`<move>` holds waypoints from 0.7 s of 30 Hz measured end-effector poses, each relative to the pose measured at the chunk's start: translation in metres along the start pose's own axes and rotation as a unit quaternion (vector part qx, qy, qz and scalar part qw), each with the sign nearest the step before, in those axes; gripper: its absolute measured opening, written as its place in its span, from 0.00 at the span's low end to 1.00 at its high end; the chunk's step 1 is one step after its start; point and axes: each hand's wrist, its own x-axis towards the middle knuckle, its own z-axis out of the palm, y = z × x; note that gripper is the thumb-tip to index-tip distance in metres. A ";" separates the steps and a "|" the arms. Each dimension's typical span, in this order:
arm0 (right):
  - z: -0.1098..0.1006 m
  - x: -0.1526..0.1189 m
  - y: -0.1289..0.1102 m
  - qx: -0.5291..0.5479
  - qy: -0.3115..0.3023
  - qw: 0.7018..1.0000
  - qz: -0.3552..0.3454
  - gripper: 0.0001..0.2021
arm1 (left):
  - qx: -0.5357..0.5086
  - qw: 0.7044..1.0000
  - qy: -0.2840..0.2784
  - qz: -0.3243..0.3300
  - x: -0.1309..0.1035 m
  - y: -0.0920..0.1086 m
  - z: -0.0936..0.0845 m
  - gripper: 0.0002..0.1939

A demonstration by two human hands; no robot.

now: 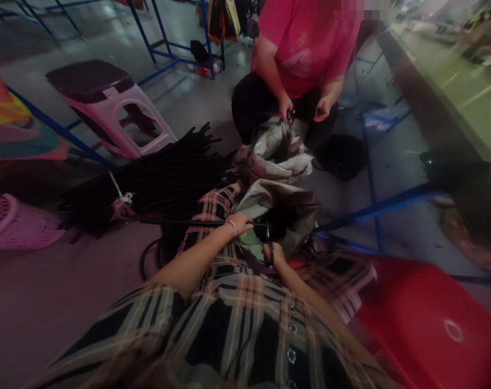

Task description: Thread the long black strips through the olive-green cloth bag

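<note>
My left hand (240, 223) is closed round a long thin black strip (180, 221), whose loose length reaches out to the left across my leg. In my right hand (274, 254) is a pair of scissors (269, 235), blades pointing up at the strip's right end. Both hands are over the mouth of an open sack (256, 197), with a dark mass inside it that I cannot make out. A thick bundle of similar black strips (160, 173) lies to the left, bound near one end with a white tie (126, 199).
Opposite me a co-worker in a pink shirt (306, 48) holds scissors above a second sack (284, 159). A pink stool (111, 108) and a pink basket (22, 224) are on the left. Blue metal legs (375, 208) and a red plastic seat (424, 319) occupy the right.
</note>
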 end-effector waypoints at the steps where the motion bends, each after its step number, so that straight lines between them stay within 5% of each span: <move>1: 0.000 0.000 0.000 -0.003 0.001 1.000 0.002 0.08 | -0.001 1.000 -0.001 -0.001 0.000 0.000 0.000 0.18; 15: -0.002 -0.003 -0.003 0.038 0.019 0.999 0.012 0.07 | -0.031 0.999 0.010 0.001 0.002 -0.003 0.005 0.17; 21: -0.001 -0.004 -0.003 0.100 -0.022 0.995 0.011 0.05 | -0.030 0.999 0.011 -0.007 0.003 -0.004 0.003 0.18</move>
